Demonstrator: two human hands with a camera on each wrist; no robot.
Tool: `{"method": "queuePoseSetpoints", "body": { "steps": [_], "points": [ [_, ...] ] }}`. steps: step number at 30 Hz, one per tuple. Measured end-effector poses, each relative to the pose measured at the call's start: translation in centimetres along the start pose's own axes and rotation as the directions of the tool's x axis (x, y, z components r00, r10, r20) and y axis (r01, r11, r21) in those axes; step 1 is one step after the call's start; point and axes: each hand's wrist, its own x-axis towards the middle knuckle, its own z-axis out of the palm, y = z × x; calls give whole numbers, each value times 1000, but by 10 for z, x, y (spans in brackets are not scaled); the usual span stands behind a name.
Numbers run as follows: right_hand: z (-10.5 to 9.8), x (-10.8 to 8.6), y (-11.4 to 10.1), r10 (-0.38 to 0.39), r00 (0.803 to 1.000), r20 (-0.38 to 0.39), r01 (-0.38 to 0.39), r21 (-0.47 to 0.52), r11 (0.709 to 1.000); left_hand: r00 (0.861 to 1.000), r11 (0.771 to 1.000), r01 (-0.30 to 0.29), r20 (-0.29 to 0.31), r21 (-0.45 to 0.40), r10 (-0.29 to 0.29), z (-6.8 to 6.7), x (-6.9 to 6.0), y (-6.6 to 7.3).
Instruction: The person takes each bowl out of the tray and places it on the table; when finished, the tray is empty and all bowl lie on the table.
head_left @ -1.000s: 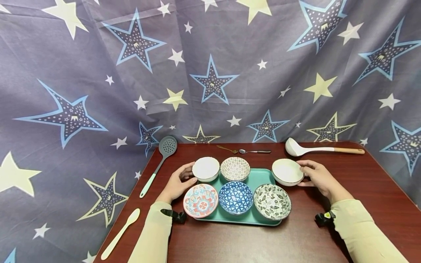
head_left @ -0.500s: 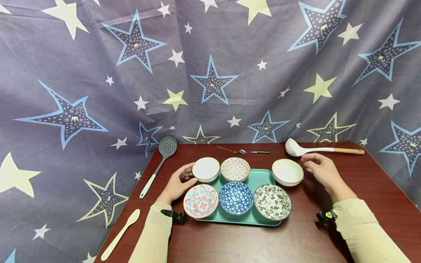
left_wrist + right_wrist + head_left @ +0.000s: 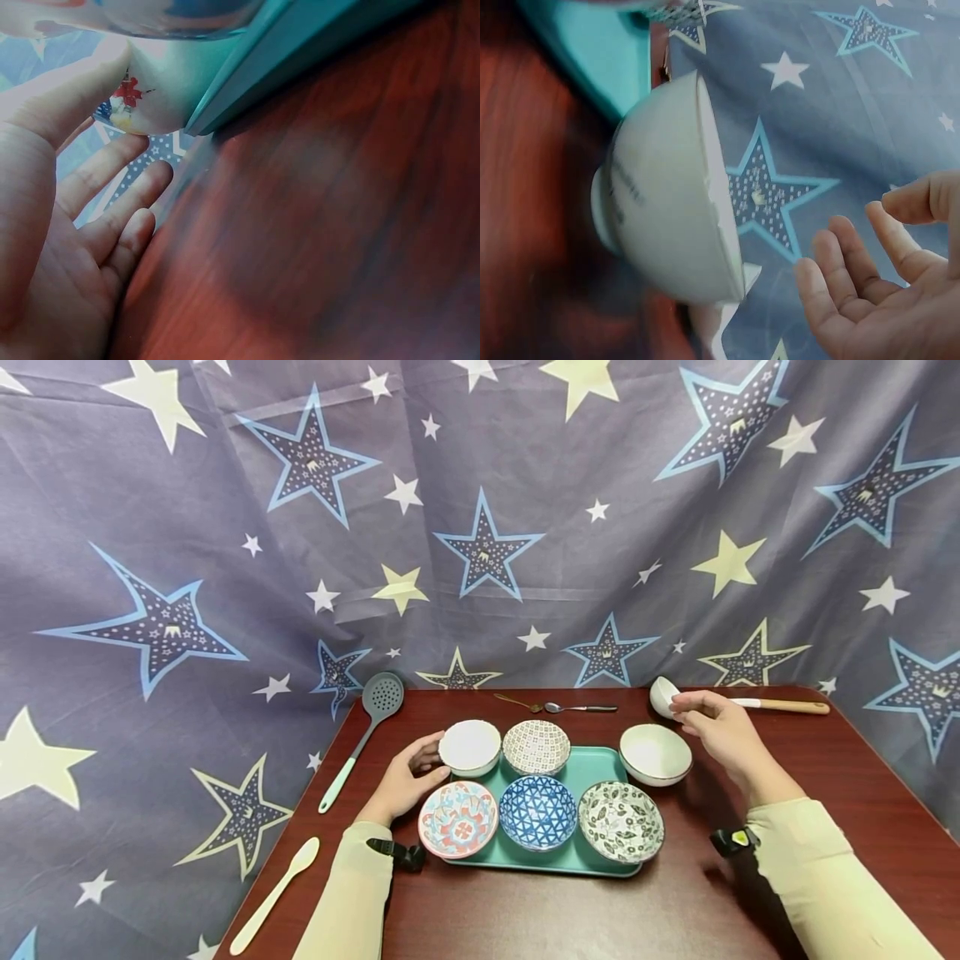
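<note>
My left hand point(image 3: 405, 779) is beside a white bowl point(image 3: 469, 747) at the back left of the green tray point(image 3: 540, 858). In the left wrist view, the thumb point(image 3: 82, 90) lies against or close to this bowl point(image 3: 169, 82), which bears a red flower; the other fingers are spread and loosely bent. My right hand point(image 3: 723, 735) is raised above the table, fingers loosely extended and holding nothing. Below and left of it, a cream bowl point(image 3: 656, 755) stands upright on the table by the tray's right edge. In the right wrist view, a gap separates the fingers from this bowl point(image 3: 667, 195).
Other bowls on the tray are beige-patterned point(image 3: 536, 747), red-patterned point(image 3: 458, 819), blue point(image 3: 538, 812) and leaf-patterned point(image 3: 621, 822). A white ladle point(image 3: 787, 704), two small spoons point(image 3: 581, 707), a grey skimmer point(image 3: 382, 695) and a pale spoon point(image 3: 273, 897) lie around. Starry cloth point(image 3: 480, 527) hangs behind.
My right hand has let go of the cream bowl and lifted up and slightly left, now partly covering the ladle. The bowl stays put. My left hand has not visibly moved.
</note>
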Motion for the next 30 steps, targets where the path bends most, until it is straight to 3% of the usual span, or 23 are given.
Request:
{"method": "queuePoseSetpoints", "body": {
  "steps": [8, 14, 22, 30],
  "points": [
    [23, 11, -18, 24, 996, 83, -33, 108, 994, 1000, 1000, -9, -1, 1, 9, 0, 0, -2],
    [42, 21, -25, 33, 993, 115, -44, 94, 995, 1000, 1000, -3, 3, -7, 3, -1, -1, 0],
    [67, 32, -30, 71, 977, 199, -105, 168, 980, 1000, 1000, 6, 6, -14, -6, 0, 0, 2],
    [87, 44, -31, 104, 968, 227, -145, 168, 975, 1000, 1000, 9, 12, -14, -9, -1, 0, 0]
  ]
}}
